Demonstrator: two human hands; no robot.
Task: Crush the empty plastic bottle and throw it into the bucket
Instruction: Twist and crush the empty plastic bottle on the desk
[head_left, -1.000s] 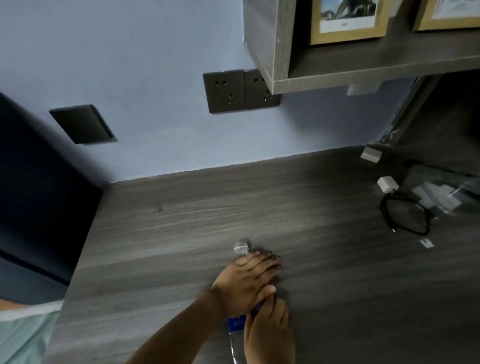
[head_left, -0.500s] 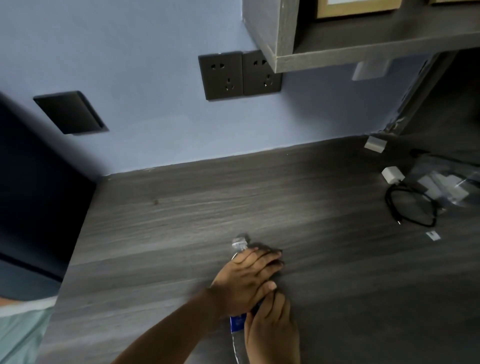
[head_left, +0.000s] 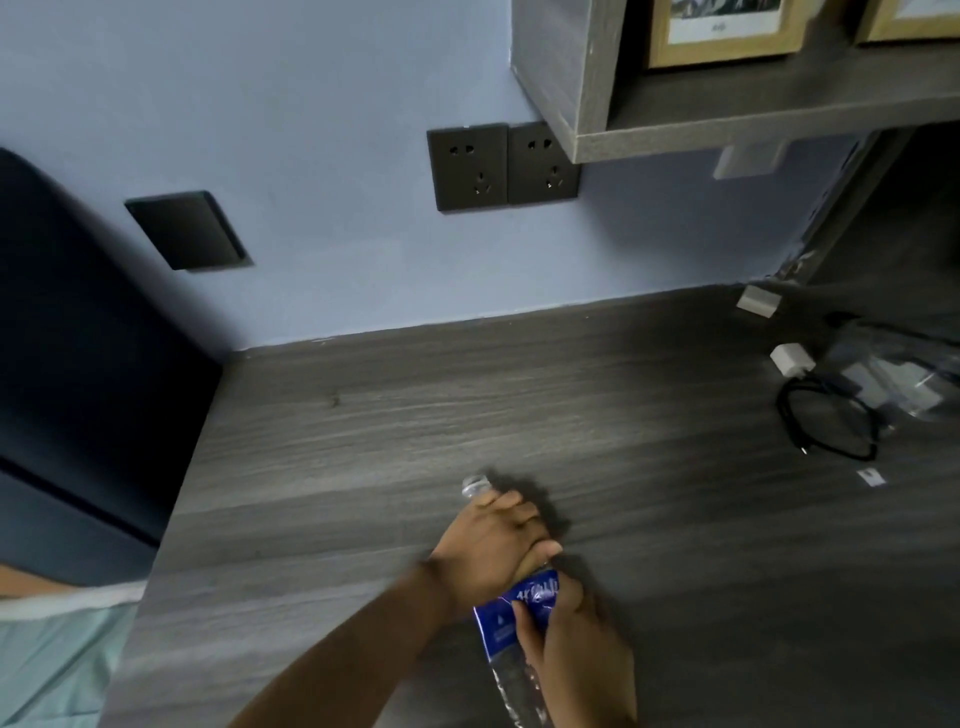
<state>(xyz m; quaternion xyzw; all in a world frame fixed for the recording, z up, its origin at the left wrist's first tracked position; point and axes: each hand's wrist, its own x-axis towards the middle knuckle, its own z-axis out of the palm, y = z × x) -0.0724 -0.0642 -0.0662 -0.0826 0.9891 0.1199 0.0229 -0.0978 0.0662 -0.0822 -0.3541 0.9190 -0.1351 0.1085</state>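
A clear plastic bottle with a blue label (head_left: 501, 621) lies on the grey wooden desk (head_left: 519, 415), its open neck pointing away from me. My left hand (head_left: 491, 551) is closed around its upper part, just behind the neck. My right hand (head_left: 574, 654) grips the lower body, fingers wrapped over the label. The bottle's body looks flattened and crinkled below the label. No bucket is in view.
A black cable (head_left: 826, 421) with a white charger (head_left: 790, 359) and a clear plastic bag (head_left: 893, 374) lie at the desk's right. A small white block (head_left: 758, 300) sits near the wall. A shelf (head_left: 727, 119) overhangs the back right. Dark furniture stands off the left edge.
My left hand has curled tighter around the bottle's upper part, and more of the blue label shows between the hands. The view has shifted slightly.
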